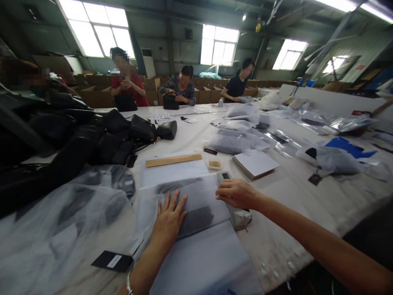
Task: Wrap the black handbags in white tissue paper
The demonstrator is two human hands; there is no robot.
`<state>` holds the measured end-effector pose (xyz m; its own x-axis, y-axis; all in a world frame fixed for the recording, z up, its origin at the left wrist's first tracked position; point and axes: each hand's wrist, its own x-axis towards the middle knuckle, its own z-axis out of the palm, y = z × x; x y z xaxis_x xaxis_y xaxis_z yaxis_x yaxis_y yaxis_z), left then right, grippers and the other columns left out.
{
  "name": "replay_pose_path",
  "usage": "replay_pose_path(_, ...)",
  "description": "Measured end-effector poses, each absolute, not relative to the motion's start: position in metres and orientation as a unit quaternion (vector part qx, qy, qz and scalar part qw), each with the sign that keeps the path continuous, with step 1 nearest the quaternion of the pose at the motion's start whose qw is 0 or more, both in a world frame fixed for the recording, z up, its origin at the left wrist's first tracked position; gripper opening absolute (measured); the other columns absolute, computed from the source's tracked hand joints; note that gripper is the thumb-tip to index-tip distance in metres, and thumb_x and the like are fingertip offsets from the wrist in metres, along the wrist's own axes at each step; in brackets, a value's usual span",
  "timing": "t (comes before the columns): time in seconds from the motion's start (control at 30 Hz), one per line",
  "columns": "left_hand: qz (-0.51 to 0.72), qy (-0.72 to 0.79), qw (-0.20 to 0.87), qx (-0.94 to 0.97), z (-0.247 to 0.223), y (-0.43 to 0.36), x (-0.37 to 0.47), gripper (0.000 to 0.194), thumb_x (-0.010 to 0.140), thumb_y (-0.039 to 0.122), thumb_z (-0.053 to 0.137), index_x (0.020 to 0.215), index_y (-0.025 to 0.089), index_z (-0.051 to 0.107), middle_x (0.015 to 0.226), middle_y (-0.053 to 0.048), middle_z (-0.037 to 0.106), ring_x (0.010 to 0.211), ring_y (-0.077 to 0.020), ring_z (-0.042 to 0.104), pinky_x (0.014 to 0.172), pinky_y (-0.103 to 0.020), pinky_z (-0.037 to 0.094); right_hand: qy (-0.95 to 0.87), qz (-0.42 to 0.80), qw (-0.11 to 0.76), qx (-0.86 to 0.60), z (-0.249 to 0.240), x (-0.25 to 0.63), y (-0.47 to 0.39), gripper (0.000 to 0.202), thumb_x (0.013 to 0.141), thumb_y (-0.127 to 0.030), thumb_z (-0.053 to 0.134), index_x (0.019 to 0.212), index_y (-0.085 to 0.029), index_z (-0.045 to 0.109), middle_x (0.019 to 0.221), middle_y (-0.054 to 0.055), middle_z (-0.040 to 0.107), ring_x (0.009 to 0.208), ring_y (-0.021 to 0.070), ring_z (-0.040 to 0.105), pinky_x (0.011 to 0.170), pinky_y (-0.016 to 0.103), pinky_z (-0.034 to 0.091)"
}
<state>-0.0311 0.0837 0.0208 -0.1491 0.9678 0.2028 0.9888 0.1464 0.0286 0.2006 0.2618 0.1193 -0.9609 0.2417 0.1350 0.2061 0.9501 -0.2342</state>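
Left hand point(168, 221), grip spread on the frosted bag point(201, 200) over pale sheets point(205, 262) on the surface point(290, 200), right hand point(238, 194) curled at its edge, pinching or not I can't tell: this one looks partway done, wrapped bundles point(229, 140) beyond, black handbags point(143, 128) sitting unwrapped at left.

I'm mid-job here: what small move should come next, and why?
I'd probably press the right hand onto the frosted bag's right edge: it is curled at that edge, its grip unclear, while the left hand lies spread on the bag, seemingly steadying it.
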Motion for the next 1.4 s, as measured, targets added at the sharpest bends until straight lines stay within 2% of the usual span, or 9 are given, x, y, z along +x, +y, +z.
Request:
replay_pose_path(0.37, -0.085, -0.755, 0.086, -0.644, 0.015, 0.085, -0.03, 0.056, 0.093, 0.029, 0.058, 0.146, 0.035, 0.041, 0.155, -0.004, 0.038, 0.14, -0.0354, 0.038, 0.104, -0.059, 0.044, -0.994, 0.015, -0.084, -0.062, 0.108, 0.087, 0.304, 0.014, 0.084, -0.039, 0.067, 0.083, -0.027, 0.074, 0.078, 0.003, 0.074, 0.074, 0.0208, 0.066, 0.059, 0.027, 0.034)
replay_pose_path(0.43, -0.085, -0.754, 0.087, -0.645, 0.015, 0.085, -0.03, 0.056, 0.093, 0.028, 0.059, 0.146, 0.035, 0.042, 0.156, -0.004, 0.037, 0.14, -0.0358, 0.038, 0.103, -0.059, 0.045, -0.992, 0.005, -0.085, -0.096, 0.108, 0.083, 0.307, 0.024, 0.079, -0.048, 0.071, 0.09, -0.027, 0.074, 0.077, 0.006, 0.074, 0.074, 0.024, 0.067, 0.061, 0.029, 0.036)
replay_pose_path(0.57, -0.09, -0.755, 0.091, -0.643, 0.016, 0.085, -0.029, 0.057, 0.092, 0.025, 0.058, 0.146, 0.035, 0.041, 0.155, -0.004, 0.038, 0.14, -0.0357, 0.038, 0.103, -0.06, 0.045, -0.982, 0.007, -0.065, -0.175, 0.104, 0.08, 0.323, 0.065, 0.062, -0.071, 0.075, 0.108, -0.024, 0.068, 0.081, 0.009, 0.074, 0.077, 0.0288, 0.067, 0.066, 0.031, 0.039)
replay_pose_path(0.67, -0.096, -0.759, 0.089, -0.638, 0.016, 0.084, -0.029, 0.056, 0.093, 0.024, 0.056, 0.146, 0.036, 0.041, 0.155, -0.004, 0.039, 0.14, -0.0346, 0.038, 0.104, -0.059, 0.044, -0.966, 0.06, -0.029, -0.251, 0.099, 0.09, 0.339, 0.057, 0.06, -0.068, 0.079, 0.099, -0.028, 0.069, 0.077, 0.003, 0.074, 0.077, 0.0259, 0.067, 0.065, 0.029, 0.039)
replay_pose_path(0.8, -0.101, -0.757, 0.082, -0.641, 0.018, 0.083, -0.029, 0.055, 0.094, 0.024, 0.055, 0.146, 0.036, 0.041, 0.155, -0.003, 0.038, 0.14, -0.0346, 0.038, 0.104, -0.058, 0.044, -0.928, 0.057, 0.05, -0.366, 0.098, 0.133, 0.344, 0.024, 0.084, -0.044, 0.067, 0.1, -0.027, 0.069, 0.087, 0.004, 0.075, 0.08, 0.0238, 0.067, 0.067, 0.03, 0.04)
replay_pose_path(0.9, -0.094, -0.759, 0.07, -0.64, 0.021, 0.083, -0.028, 0.053, 0.094, 0.027, 0.056, 0.145, 0.034, 0.042, 0.156, -0.003, 0.037, 0.141, -0.0352, 0.036, 0.105, -0.059, 0.043, -0.9, 0.066, 0.103, -0.417, 0.096, 0.182, 0.322, 0.024, 0.09, -0.039, 0.055, 0.105, -0.026, 0.068, 0.095, 0.005, 0.075, 0.082, 0.0243, 0.068, 0.07, 0.033, 0.044)
replay_pose_path(1.0, -0.085, -0.762, 0.061, -0.639, 0.022, 0.083, -0.028, 0.052, 0.095, 0.028, 0.055, 0.145, 0.033, 0.043, 0.156, -0.004, 0.036, 0.141, -0.0357, 0.035, 0.105, -0.059, 0.042, -0.867, 0.13, 0.175, -0.449, 0.085, 0.233, 0.283, 0.028, 0.086, -0.048, 0.057, 0.098, -0.027, 0.07, 0.107, 0.005, 0.073, 0.095, 0.0268, 0.067, 0.083, 0.037, 0.048)
replay_pose_path(1.13, -0.088, -0.76, 0.057, -0.641, 0.022, 0.083, -0.028, 0.051, 0.096, 0.029, 0.052, 0.146, 0.033, 0.042, 0.156, -0.004, 0.036, 0.142, -0.0356, 0.034, 0.105, -0.06, 0.041, -0.811, 0.209, 0.216, -0.501, 0.059, 0.276, 0.229, 0.031, 0.078, -0.055, 0.06, 0.079, -0.027, 0.074, 0.13, 0.007, 0.064, 0.121, 0.0318, 0.056, 0.107, 0.046, 0.038)
replay_pose_path(1.4, -0.091, -0.757, 0.06, -0.645, 0.023, 0.081, -0.028, 0.051, 0.096, 0.031, 0.051, 0.146, 0.032, 0.041, 0.157, -0.005, 0.036, 0.143, -0.0353, 0.032, 0.107, -0.059, 0.04, -0.607, 0.472, 0.299, -0.566, 0.043, 0.274, 0.195, 0.041, 0.067, -0.059, 0.07, 0.084, -0.023, 0.08, 0.147, 0.011, 0.049, 0.134, 0.0342, 0.046, 0.112, 0.045, 0.031)
